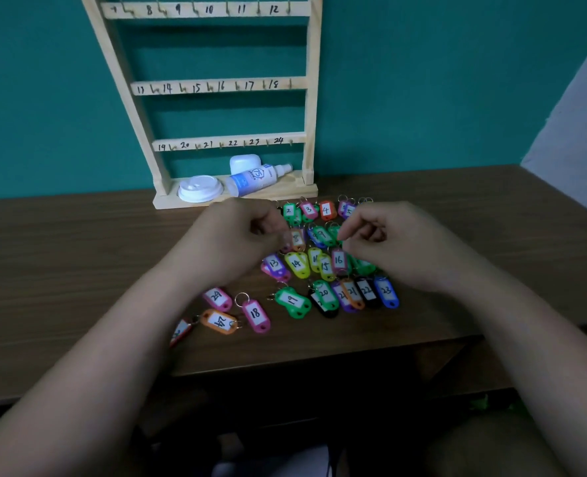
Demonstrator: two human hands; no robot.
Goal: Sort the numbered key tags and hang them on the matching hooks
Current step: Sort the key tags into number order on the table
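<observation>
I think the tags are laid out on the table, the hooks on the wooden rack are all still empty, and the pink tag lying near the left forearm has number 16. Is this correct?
Not quite. The head view shows the pink tag near the left forearm reads 18, not 16. The rest holds: the tags lie on the table, and the visible hooks on the wooden rack are empty.

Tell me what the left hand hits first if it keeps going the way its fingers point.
The left hand points right and slightly down. First in line is likely the orange tag marked 8, right at its fingertips; whether they already touch is unclear.
</observation>
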